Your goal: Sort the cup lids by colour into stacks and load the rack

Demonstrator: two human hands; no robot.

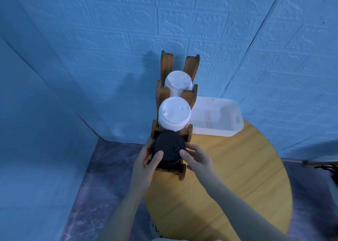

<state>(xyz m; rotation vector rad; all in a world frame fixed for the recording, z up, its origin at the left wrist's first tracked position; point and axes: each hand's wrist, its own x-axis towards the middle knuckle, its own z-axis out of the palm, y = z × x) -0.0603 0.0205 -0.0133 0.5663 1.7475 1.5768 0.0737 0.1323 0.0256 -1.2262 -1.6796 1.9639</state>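
Hands (172, 160) grip black lid stack (169, 148) — rack (189, 96) base hidden.

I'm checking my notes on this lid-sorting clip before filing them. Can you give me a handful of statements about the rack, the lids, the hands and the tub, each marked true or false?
1. Both hands hold the black lid stack in the rack's nearest slot. True: the left hand and right hand grip it from either side.
2. The wooden rack holds two white stacks behind the black one. True: the middle white stack and the far white stack.
3. The white tub is full of lids. False: no lids show in it.
4. The tub sits to the left of the rack. False: it is to the right.
5. The round table is blue. False: it is yellowish wood.
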